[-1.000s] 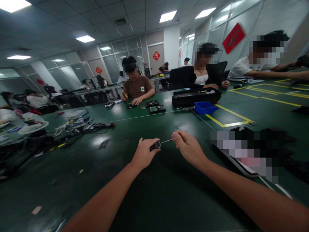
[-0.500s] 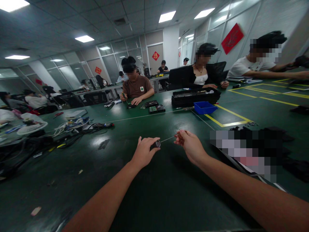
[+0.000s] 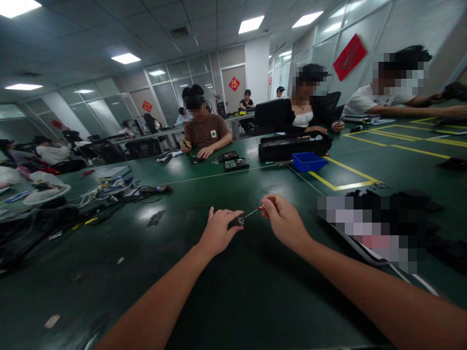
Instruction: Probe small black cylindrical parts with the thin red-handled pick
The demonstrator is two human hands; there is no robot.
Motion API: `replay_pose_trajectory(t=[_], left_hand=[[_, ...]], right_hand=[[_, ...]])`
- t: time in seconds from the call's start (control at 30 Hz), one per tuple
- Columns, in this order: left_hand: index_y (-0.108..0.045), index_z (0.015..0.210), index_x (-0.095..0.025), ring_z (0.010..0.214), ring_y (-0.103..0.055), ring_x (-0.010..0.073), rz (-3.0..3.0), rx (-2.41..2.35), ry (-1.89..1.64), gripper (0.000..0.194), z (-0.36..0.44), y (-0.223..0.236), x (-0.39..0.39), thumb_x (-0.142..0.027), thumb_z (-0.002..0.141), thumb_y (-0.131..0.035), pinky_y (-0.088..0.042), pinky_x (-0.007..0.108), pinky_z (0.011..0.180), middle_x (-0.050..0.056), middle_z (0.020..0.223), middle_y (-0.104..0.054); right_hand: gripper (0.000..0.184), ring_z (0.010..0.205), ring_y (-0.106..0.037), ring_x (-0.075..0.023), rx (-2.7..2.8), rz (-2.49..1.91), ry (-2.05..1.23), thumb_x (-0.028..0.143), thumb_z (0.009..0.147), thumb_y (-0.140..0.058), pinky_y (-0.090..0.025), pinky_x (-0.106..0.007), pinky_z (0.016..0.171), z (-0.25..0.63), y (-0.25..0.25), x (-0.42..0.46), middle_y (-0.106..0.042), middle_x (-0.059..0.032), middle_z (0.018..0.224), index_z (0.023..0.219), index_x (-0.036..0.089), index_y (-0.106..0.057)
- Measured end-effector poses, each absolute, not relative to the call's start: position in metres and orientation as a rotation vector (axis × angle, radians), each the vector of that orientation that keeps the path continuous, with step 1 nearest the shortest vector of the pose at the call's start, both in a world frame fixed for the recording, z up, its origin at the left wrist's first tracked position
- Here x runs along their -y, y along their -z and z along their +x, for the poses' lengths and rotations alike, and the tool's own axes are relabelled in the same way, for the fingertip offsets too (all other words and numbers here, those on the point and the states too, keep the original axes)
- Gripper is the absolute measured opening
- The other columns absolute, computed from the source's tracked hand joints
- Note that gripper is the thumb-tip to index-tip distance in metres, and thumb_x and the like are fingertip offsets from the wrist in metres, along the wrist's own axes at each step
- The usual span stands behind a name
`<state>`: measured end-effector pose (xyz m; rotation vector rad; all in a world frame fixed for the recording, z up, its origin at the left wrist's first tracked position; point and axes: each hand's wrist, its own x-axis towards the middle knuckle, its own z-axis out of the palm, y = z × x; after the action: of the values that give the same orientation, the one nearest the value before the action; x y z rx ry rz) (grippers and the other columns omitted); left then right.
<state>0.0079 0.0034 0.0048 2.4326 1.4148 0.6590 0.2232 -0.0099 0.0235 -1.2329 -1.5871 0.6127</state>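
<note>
Pinching a dark cylinder [image 3: 236, 222] above the green table [image 3: 255, 291] between slightly parted thumb and fingers of the left hand [image 3: 218, 231], and aiming a thin-shafted tool [image 3: 252, 213] at its end in the tightly curled right hand [image 3: 286, 221].

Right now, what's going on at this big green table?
Someone has both hands busy over the green table. The left hand grips a small dark tube, and the right hand holds what looks like a thin screwdriver. Its tip is at the tube's end, but it's too small to tell whether they touch. Across the table, a person in a brown shirt is bent over a small part, and a blue bin sits further right.
</note>
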Motion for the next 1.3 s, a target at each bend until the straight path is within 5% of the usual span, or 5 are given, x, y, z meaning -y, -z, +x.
replay_pose_trajectory(t=[0.3, 0.5, 0.67, 0.93, 1.3], left_hand=[[-0.058, 0.129, -0.033, 0.121, -0.054, 0.025, 2.395, -1.458, -0.617, 0.038, 0.009, -0.006, -0.005, -0.033, 0.092, -0.063, -0.007, 0.067, 0.119, 0.003, 0.121, -0.064], [-0.062, 0.118, -0.023, 0.111, -0.059, 0.0246, 2.133, -1.43, -0.899, 0.031, 0.004, -0.009, -0.011, -0.029, 0.088, -0.065, -0.044, 0.044, 0.104, 0.007, 0.118, -0.064], [-0.053, 0.125, -0.022, 0.099, -0.062, 0.0194, 1.783, -1.334, -1.024, 0.036, -0.001, -0.013, -0.021, -0.031, 0.091, -0.056, -0.049, 0.034, 0.091, 0.007, 0.112, -0.065], [-0.064, 0.095, -0.021, 0.088, -0.061, 0.0215, 2.119, -1.401, -0.639, 0.025, 0.014, -0.031, -0.022, -0.045, 0.087, -0.062, -0.047, 0.033, 0.077, 0.004, 0.096, -0.066], [-0.067, 0.106, -0.024, 0.089, -0.062, 0.0276, 2.595, -1.36, -0.152, 0.024, 0.041, -0.016, -0.034, -0.04, 0.09, -0.058, -0.05, 0.037, 0.076, 0.009, 0.102, -0.064]], right_hand=[[0.021, 0.071, -0.065, -0.0205, 1.742, -1.274, -0.396, 0.033, 0.099, -0.04, -0.044, -0.032, 0.066, 0.225, -0.031, 0.012, -0.068, -0.0042, 0.08, 0.096, 0.022, -0.057], [0.021, 0.073, -0.064, -0.0214, 1.701, -1.29, -0.382, 0.035, 0.1, -0.04, -0.044, -0.033, 0.066, 0.226, -0.032, 0.013, -0.069, -0.0047, 0.082, 0.095, 0.023, -0.057], [0.022, 0.071, -0.063, -0.0206, 1.667, -1.281, -0.381, 0.036, 0.099, -0.04, -0.042, -0.032, 0.064, 0.228, -0.035, 0.014, -0.069, -0.0052, 0.083, 0.095, 0.022, -0.057], [0.021, 0.072, -0.064, -0.0205, 1.612, -1.263, -0.35, 0.035, 0.099, -0.041, -0.043, -0.032, 0.065, 0.229, -0.037, 0.015, -0.068, -0.0043, 0.08, 0.098, 0.022, -0.057], [0.02, 0.071, -0.064, -0.0215, 1.606, -1.268, -0.357, 0.036, 0.1, -0.041, -0.044, -0.033, 0.065, 0.231, -0.036, 0.016, -0.066, -0.0036, 0.078, 0.098, 0.024, -0.056]])
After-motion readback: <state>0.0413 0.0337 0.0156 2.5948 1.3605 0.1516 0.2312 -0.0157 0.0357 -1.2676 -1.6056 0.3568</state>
